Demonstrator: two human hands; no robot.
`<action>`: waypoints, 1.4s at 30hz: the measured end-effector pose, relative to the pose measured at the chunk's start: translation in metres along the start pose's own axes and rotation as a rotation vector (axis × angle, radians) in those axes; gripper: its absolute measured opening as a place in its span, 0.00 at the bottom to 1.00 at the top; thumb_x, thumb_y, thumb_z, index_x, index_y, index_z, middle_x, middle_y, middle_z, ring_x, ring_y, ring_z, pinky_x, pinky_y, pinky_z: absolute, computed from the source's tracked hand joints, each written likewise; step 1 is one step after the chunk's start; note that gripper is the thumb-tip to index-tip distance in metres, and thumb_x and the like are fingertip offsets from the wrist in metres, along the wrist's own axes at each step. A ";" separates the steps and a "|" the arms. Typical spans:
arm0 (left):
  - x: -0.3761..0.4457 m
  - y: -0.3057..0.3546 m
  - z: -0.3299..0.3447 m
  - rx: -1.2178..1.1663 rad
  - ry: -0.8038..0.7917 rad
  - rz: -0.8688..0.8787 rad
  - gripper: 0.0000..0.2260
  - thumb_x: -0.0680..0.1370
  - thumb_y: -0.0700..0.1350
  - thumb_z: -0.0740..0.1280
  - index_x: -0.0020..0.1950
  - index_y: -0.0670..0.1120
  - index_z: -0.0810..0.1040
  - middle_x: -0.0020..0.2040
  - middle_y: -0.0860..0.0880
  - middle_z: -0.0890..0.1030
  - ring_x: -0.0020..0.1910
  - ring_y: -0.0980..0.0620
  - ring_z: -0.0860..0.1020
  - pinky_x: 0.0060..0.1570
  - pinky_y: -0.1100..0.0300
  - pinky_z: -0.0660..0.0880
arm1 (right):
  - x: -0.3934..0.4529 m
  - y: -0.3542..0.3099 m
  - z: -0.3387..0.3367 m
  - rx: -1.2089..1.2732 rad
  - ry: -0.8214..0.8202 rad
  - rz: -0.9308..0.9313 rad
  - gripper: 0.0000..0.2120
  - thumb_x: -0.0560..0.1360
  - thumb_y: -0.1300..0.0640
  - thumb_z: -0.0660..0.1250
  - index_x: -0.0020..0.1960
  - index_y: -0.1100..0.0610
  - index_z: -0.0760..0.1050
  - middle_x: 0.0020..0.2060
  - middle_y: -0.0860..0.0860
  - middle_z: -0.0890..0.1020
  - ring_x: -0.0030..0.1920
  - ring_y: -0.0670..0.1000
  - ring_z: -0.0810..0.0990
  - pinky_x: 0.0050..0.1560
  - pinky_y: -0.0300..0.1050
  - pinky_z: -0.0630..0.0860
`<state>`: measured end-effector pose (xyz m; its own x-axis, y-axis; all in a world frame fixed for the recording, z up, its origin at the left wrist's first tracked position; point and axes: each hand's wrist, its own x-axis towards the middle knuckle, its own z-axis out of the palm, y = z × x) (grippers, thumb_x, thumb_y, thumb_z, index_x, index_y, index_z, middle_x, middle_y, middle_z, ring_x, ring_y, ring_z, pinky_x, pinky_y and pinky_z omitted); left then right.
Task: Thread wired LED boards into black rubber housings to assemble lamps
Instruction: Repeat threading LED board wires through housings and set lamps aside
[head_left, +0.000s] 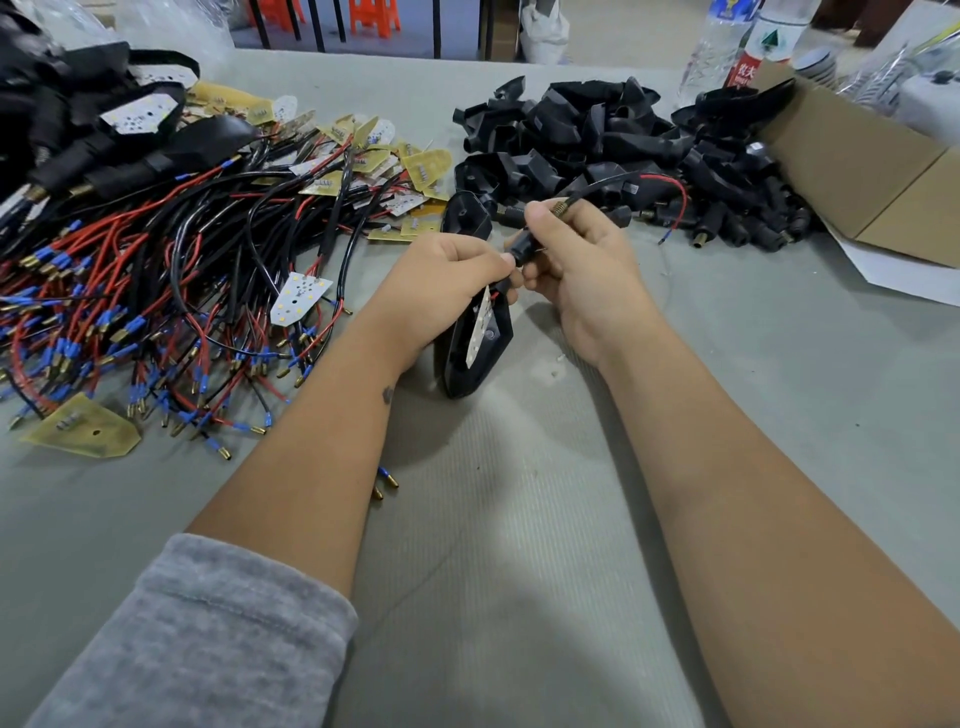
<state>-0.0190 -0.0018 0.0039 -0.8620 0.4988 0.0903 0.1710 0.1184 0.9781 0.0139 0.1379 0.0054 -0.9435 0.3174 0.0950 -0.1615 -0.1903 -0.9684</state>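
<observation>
My left hand (457, 270) grips the black housing (475, 358), which hangs below my fist with the white board (480, 330) inside it. My right hand (571, 260), just right of it, pinches the housing's neck and wires (665, 189). Beyond the housing lie the empty housings (623, 150); far left of it, the wired boards (208, 234).

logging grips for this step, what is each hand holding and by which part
Both hold one black rubber housing with an LED board inside. Left hand grips its upper body near the neck; right hand pinches the threaded stem end, where the wires exit.
</observation>
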 end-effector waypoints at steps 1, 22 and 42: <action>0.000 0.000 0.000 -0.014 0.000 -0.003 0.15 0.79 0.42 0.65 0.35 0.48 0.83 0.34 0.49 0.83 0.36 0.56 0.80 0.45 0.62 0.75 | 0.000 0.000 0.000 0.028 -0.004 0.000 0.04 0.79 0.60 0.66 0.47 0.59 0.73 0.38 0.58 0.79 0.27 0.48 0.74 0.33 0.41 0.74; 0.005 -0.001 -0.008 -0.152 0.042 -0.067 0.09 0.81 0.42 0.63 0.57 0.53 0.81 0.52 0.46 0.79 0.42 0.51 0.78 0.37 0.62 0.77 | 0.004 -0.001 -0.004 0.161 0.046 0.014 0.06 0.78 0.65 0.65 0.53 0.57 0.71 0.44 0.55 0.80 0.35 0.48 0.77 0.39 0.40 0.77; 0.004 0.000 -0.005 -0.179 0.152 0.022 0.17 0.80 0.45 0.66 0.70 0.52 0.72 0.59 0.53 0.81 0.48 0.58 0.80 0.34 0.64 0.75 | 0.001 0.003 -0.004 0.219 -0.028 0.092 0.17 0.72 0.68 0.72 0.56 0.57 0.72 0.44 0.50 0.83 0.41 0.48 0.85 0.41 0.42 0.80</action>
<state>-0.0251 -0.0042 0.0056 -0.9232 0.3631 0.1262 0.1150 -0.0523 0.9920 0.0140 0.1412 0.0017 -0.9643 0.2641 0.0182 -0.1307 -0.4152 -0.9003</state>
